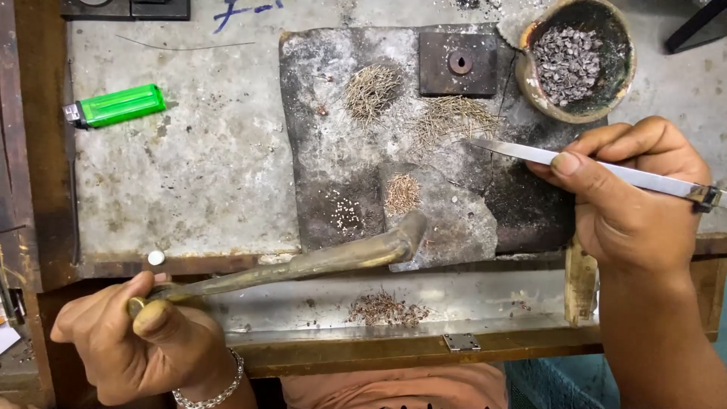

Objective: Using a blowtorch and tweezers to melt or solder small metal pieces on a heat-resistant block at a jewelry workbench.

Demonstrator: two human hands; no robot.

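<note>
I have the left hand [140, 341] closed around the end of a curved brass blowpipe [303, 265], thumb pressed on top; a silver chain bracelet [214, 390] sits at that wrist. The pipe runs up and right, and its bent tip rests at the lower edge of the dark scorched slab [326, 136] on the table [189, 167], just beside a small bundle of short wire bits [402, 193] and a cluster of tiny pale beads [347, 214]. My right hand [632, 204] pinches long steel tweezers [583, 163] between thumb and fingers; the points hover over the slab near a loose spread of fine wire pieces [454, 117]. Another heap of wire pieces [371, 89] lies further left, and a square metal plate with a hole [458, 63] sits above. A clay bowl of dark grey chips [575, 60] stands at the slab's top right corner. A green lighter [117, 104] lies well apart on the left. More scraps [386, 309] lie in the tray below the table edge
</note>
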